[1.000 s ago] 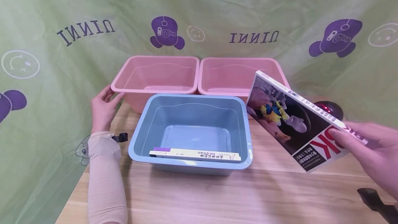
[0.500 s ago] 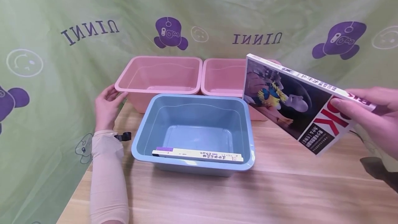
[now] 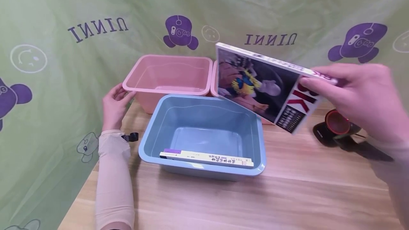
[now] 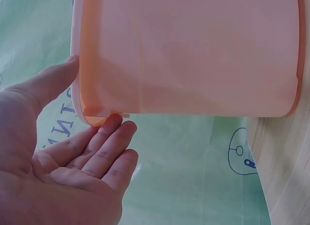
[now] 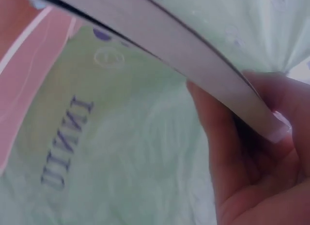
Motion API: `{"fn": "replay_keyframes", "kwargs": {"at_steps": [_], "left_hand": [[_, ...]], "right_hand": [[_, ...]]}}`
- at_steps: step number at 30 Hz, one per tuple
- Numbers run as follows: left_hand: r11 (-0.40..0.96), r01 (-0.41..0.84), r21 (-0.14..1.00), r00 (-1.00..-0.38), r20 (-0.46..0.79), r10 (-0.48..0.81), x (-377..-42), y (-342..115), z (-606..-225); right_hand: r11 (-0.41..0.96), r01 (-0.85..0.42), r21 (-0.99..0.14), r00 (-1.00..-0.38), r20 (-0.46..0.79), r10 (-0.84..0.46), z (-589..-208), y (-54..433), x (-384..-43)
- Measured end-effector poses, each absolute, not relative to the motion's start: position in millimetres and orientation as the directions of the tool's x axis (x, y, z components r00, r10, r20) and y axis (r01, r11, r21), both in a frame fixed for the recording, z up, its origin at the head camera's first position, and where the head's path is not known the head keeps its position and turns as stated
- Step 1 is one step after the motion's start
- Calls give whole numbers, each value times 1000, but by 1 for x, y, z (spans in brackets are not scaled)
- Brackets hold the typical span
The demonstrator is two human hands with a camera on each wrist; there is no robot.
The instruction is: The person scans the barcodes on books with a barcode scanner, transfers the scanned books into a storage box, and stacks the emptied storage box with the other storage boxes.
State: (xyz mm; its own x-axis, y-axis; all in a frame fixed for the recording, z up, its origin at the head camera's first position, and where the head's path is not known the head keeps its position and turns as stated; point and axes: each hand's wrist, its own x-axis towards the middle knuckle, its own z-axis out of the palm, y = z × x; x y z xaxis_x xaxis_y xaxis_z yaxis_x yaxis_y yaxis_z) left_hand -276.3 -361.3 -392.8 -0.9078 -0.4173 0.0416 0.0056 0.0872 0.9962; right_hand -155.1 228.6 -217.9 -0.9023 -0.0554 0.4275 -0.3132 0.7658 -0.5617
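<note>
Book (marked BK) (image 3: 252,86) is raised and tilted, partly hiding the right pink bin (image 3: 214,87). Right hand (image 3: 362,95) fingers clamp one end; left hand (image 3: 115,107) fingers, relaxed, touch the left pink bin (image 3: 148,100). Step appears to be transfer; next move likely calls for rim clearance.

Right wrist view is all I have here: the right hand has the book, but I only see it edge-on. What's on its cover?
Observer: The head view shows the book has big red letters, BK, near the end the right hand holds.
Operator: Good. Is any other book around?
Observer: Yes, a second book is inside the blue tub, along its near side.
Operator: And what's over on the left?
Observer: The left hand is at the near left corner of the left pink tub.
</note>
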Motion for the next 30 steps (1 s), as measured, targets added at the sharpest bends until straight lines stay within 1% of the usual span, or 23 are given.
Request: {"fn": "replay_keyframes", "kwargs": {"at_steps": [3, 4, 6, 9, 15, 19, 23, 30], "left_hand": [[91, -1, 996, -911, 37, -410, -277, -361, -393], [94, -1, 996, -911, 38, -411, -278, -362, -393], [99, -2, 995, -912, 38, -408, -278, -362, -393], [108, -8, 994, -913, 37, -407, -278, -363, -394], [120, -10, 993, -915, 39, -401, -277, -362, -392], [115, 18, 993, -915, 63, -399, -277, -363, -394], [113, 39, 993, -913, 82, -400, -277, -364, -395], [179, 28, 983, -915, 98, -392, -273, -365, -391]], "right_hand": [[743, -405, -533, -874, 466, -142, -216, 205, -180], [733, -421, -535, -872, 462, -165, -216, 197, -189], [713, -500, -491, -829, 510, -230, -216, 181, -209], [665, -537, -519, -822, 501, -272, -214, 154, -232], [584, -545, -602, -834, 464, -299, -214, 108, -269], [538, -547, -641, -836, 452, -312, -218, 83, -288], [484, -561, -672, -828, 456, -327, -223, 56, -304], [430, -561, -707, -826, 444, -347, -233, 11, -321]]}}
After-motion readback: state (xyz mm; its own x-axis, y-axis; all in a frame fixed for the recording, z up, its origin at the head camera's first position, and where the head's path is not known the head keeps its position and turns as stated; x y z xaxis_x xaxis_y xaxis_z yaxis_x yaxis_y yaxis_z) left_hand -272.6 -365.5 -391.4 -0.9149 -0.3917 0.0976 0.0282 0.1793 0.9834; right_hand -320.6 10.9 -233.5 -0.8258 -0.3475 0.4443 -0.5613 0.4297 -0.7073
